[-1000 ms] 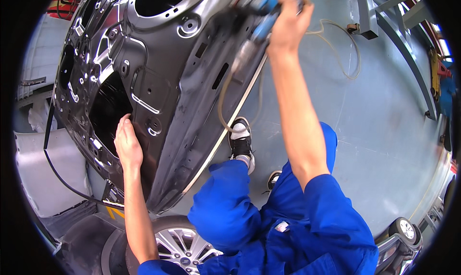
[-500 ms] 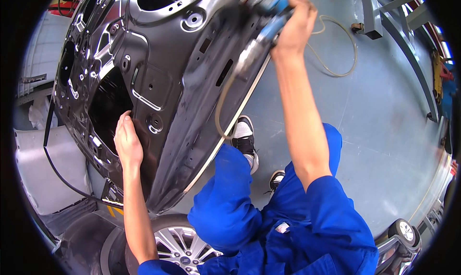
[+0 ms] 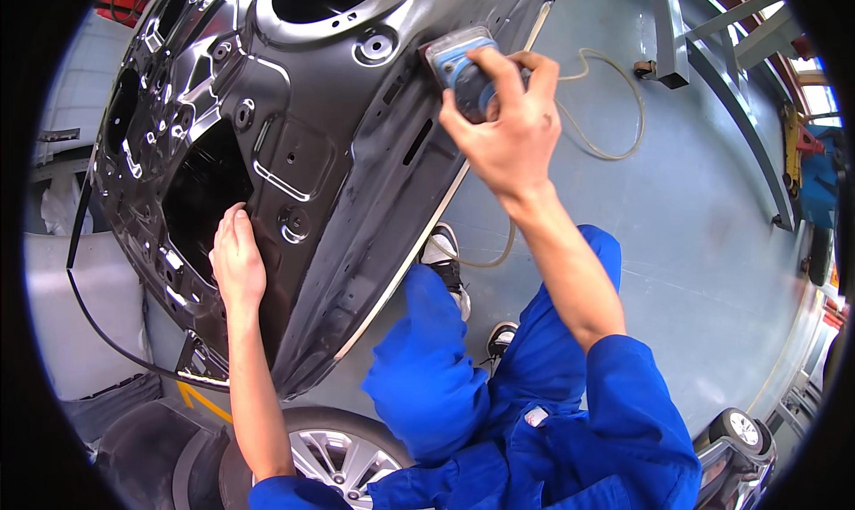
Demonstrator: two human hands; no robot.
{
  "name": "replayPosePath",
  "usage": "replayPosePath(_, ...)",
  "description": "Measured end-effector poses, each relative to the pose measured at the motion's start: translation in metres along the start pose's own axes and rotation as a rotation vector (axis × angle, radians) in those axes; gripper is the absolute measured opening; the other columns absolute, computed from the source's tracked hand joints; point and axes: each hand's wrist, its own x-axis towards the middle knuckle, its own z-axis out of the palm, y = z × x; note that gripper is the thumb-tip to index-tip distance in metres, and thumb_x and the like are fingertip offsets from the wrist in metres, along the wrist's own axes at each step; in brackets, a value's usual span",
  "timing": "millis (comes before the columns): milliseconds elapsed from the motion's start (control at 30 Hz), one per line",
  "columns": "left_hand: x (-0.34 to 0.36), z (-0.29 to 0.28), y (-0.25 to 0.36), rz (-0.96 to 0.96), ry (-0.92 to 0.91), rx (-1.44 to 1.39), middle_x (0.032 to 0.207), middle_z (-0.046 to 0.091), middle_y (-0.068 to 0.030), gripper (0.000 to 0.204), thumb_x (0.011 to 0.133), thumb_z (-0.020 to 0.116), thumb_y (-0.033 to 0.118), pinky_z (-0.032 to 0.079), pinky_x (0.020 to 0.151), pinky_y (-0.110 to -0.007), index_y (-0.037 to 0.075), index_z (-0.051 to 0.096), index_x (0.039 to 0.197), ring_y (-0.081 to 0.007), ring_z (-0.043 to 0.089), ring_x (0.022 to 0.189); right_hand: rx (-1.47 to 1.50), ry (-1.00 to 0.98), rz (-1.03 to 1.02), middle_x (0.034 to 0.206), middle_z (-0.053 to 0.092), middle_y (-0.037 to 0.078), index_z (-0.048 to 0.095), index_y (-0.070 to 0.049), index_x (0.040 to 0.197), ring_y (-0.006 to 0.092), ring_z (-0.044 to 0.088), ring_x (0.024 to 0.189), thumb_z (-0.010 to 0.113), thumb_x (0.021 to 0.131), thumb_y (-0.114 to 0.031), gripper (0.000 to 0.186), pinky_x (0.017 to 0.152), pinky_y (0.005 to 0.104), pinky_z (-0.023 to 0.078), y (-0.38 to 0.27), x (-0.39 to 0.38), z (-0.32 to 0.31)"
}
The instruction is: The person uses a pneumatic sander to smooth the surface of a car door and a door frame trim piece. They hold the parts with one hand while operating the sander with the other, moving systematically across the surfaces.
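A black metal car door panel (image 3: pixel 307 91) with pressed shapes and cut-outs stands tilted in front of me. My left hand (image 3: pixel 238 261) rests on it beside the large dark cut-out, fingers stretched along the edge; its thumb is hidden. In my right hand (image 3: pixel 512 127) is a blue and black sander (image 3: pixel 469 69), gripped from above with the fingers around its body. The sander is over the panel's right border strip, near the top; whether its pad touches the metal cannot be seen. A thin pale hose (image 3: pixel 614 154) loops on the floor to the right.
A car wheel (image 3: pixel 343 456) lies below the panel, near my left forearm. Metal stand legs (image 3: pixel 668 38) are at the upper right. A pale panel (image 3: pixel 85 314) stands at the left, with a dark cable beside it. My shoes (image 3: pixel 441 252) are on the grey floor.
My right hand has brought the sander left and down from the panel's upper right edge and turned it. The hose has shifted with it. My left hand stays in place.
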Motion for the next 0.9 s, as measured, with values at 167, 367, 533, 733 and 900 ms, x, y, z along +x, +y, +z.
replayPosePath(167,0.0,0.0,-0.001,0.036,0.002,-0.016,0.119,0.063,-0.0174,0.045,0.102,0.035,0.032,0.043,0.097,-0.041,0.0,0.06,0.122,-0.0351,0.058,0.114,-0.069,0.056,0.047,0.109,0.051,0.015,0.064,-0.02,0.109,0.0329,0.061,0.089,0.08,0.064,-0.016,0.048,0.068,0.0405,0.054,-0.015,-0.017,0.013)
replayPosePath(367,0.001,-0.003,0.004,-0.009,-0.026,-0.011,0.119,0.063,-0.0173,0.044,0.102,0.036,0.032,0.043,0.097,-0.041,0.0,0.059,0.122,-0.0348,0.058,0.114,-0.025,0.113,0.11,0.108,0.049,0.012,0.065,-0.018,0.108,0.0206,0.056,0.069,0.079,0.066,-0.014,0.044,0.064,0.0355,0.052,-0.029,-0.002,0.013)
replayPosePath(533,0.0,-0.001,0.0,-0.002,-0.024,0.016,0.119,0.063,-0.0172,0.044,0.102,0.036,0.032,0.043,0.097,-0.041,0.002,0.06,0.122,-0.0343,0.058,0.114,-0.163,0.04,0.094,0.105,0.05,0.012,0.065,-0.016,0.107,0.0226,0.06,0.068,0.078,0.067,-0.016,0.042,0.065,0.0371,0.053,-0.03,-0.015,0.011)
replayPosePath(733,0.001,-0.002,0.002,-0.006,-0.015,0.011,0.117,0.064,-0.0165,0.043,0.102,0.036,0.033,0.043,0.096,-0.041,0.003,0.06,0.121,-0.0339,0.058,0.113,-0.069,0.033,0.162,0.109,0.052,0.016,0.065,-0.017,0.109,0.0308,0.062,0.083,0.078,0.067,-0.019,0.044,0.072,0.042,0.053,-0.037,-0.008,0.009)
replayPosePath(900,0.001,-0.002,0.002,0.006,-0.021,0.034,0.119,0.064,-0.017,0.044,0.102,0.036,0.034,0.043,0.096,-0.041,0.003,0.06,0.122,-0.034,0.058,0.114,-0.078,0.012,0.212,0.107,0.051,0.013,0.065,-0.017,0.107,0.0261,0.06,0.071,0.077,0.067,-0.019,0.042,0.07,0.0414,0.053,-0.029,-0.01,0.003)
